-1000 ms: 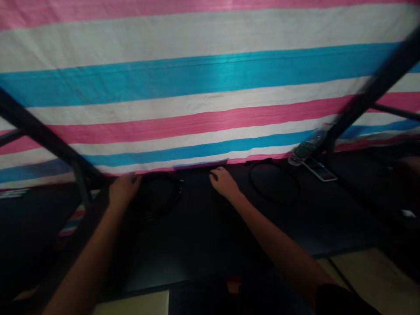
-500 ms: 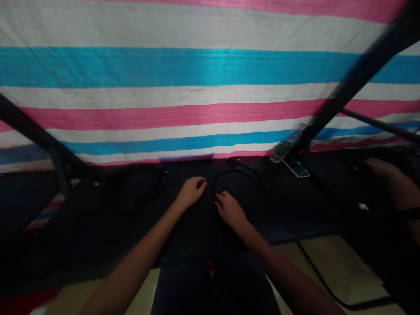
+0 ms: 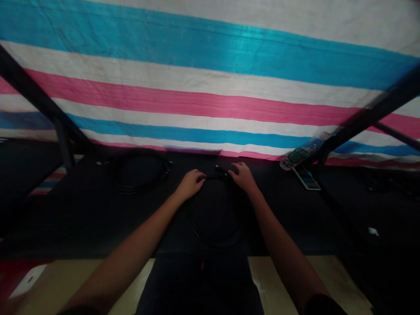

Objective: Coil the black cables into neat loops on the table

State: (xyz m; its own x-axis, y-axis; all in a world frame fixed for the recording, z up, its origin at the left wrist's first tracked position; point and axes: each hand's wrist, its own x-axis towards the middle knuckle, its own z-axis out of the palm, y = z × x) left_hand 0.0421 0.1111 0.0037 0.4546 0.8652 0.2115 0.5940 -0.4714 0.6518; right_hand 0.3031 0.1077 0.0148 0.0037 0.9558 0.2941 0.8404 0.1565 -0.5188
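A coiled black cable [image 3: 215, 244] lies on the dark table [image 3: 98, 218] in front of me. My left hand [image 3: 193, 183] has its fingers closed on the upper left part of this coil. At the coil's upper right, my right hand [image 3: 242, 176] is beside the cable's connector ends [image 3: 221, 169], thumb and forefinger apart. A second coil of black cable [image 3: 126, 189] rests to the left, touched by neither hand.
A clear bottle with a green label [image 3: 297, 156] leans at the back right by a dark frame bar [image 3: 357, 120]. Beside it lies a phone [image 3: 307, 178]. A small white item [image 3: 373, 231] is farther right. Striped sheeting [image 3: 197, 103] hangs behind.
The coil has moved left and nearer to me. My left hand has closed on it; my right hand has gone to its connector ends. The view has tilted, and another person's hand at right has gone.
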